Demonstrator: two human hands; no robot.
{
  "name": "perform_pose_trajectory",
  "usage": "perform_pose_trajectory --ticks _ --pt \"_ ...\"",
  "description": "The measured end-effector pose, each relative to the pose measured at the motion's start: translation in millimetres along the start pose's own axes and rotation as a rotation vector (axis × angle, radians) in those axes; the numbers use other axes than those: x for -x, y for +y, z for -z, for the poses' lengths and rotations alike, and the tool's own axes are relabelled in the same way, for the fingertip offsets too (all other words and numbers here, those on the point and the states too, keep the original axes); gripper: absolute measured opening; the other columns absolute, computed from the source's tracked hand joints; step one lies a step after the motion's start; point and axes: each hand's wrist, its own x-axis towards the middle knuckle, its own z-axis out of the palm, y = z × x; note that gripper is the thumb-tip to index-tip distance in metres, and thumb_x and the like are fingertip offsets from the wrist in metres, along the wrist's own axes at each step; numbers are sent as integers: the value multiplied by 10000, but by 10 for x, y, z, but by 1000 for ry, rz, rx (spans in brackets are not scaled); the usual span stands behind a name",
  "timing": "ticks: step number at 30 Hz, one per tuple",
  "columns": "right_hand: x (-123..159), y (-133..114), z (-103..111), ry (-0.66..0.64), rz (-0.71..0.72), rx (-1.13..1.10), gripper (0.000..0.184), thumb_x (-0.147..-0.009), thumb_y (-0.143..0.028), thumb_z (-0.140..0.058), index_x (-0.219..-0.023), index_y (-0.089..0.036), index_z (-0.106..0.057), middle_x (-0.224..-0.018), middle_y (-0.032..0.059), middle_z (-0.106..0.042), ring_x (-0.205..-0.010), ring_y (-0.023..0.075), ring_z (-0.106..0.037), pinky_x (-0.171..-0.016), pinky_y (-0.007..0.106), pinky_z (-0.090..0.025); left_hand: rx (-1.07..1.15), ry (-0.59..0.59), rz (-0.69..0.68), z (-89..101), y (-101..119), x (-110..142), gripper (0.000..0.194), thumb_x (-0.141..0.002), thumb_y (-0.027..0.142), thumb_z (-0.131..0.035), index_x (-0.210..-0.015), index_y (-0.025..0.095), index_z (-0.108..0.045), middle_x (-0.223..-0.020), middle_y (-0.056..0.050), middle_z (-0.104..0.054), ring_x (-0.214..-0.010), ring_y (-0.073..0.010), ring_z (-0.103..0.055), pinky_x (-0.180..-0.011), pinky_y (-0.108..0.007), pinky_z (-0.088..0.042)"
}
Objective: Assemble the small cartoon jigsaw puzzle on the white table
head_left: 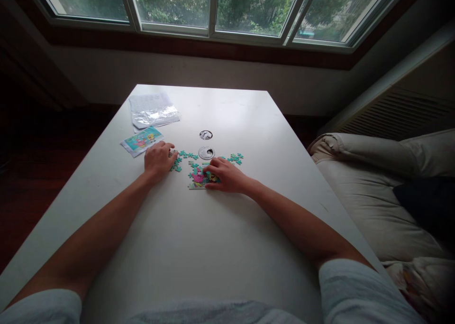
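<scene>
A partly joined jigsaw puzzle [197,176] lies flat on the white table [199,248], showing pink and yellow cartoon figures on green. My right hand [229,174] covers its right side, thumb near the lower edge and bent fingers on the upper part, holding it against the tabletop. To the left, my left hand [158,162] rests with fingers loosely spread beside loose green puzzle pieces [177,164]. Nothing shows in its grasp, though its fingertips partly hide some pieces. More loose puzzle pieces [236,159] lie beyond my right hand.
A picture card [141,141] with the cartoon figures lies left of my left hand. Behind it sits a clear plastic sleeve [154,110] with papers. A round hole [205,134] and a round metallic disc [206,152] are behind the puzzle. A sofa [362,186] stands at right.
</scene>
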Motion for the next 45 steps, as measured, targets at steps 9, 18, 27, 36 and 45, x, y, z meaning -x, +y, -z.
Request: perform_pose_trajectory --ticks 9,18,27,36,45 --pt "8 32 -25 -2 3 4 445 -899 -517 -688 -1229 -224 -629 -1125 119 -596 -1039 275 -534 -908 400 -443 21 -15 11 -51 -8 -39 304 -931 413 -535 -1079 246 -740 -1103 -83 -688 -1045 -266 -613 -923 -384 -433" --pt "-9 26 -36 -3 14 13 446 -901 -514 -688 -1231 -222 -627 -1127 119 -594 -1039 275 -534 -902 393 -436 91 -66 24 -52 -84 -72 265 -864 398 -597 -1026 229 -723 -1073 -78 -662 -1042 -264 -607 -903 -361 -457" --pt "-26 -7 -7 -20 2 11 445 -902 -519 -688 -1227 -220 -630 -1141 121 -599 -1029 270 -537 -906 388 -430 17 -20 -11 -43 -109 -50 229 -887 387 -591 -975 241 -743 -1087 -72 -692 -1086 -303 -585 -951 -438 -421" --pt "-22 17 -34 -1 9 0 442 -891 -514 -703 -1222 -230 -631 -1137 117 -595 -1016 268 -530 -888 385 -429 140 -48 27 -67 -141 -89 236 -826 355 -644 -1014 228 -710 -1026 -62 -700 -974 -248 -636 -858 -348 -461" --pt "-25 20 -42 -4 7 12 449 -891 -524 -699 -1222 -229 -633 -1134 117 -591 -1010 267 -530 -889 385 -434 292 -79 63 57 -54 -74 188 -825 332 -611 -963 241 -702 -925 -11 -750 -839 -193 -662 -773 -300 -451"
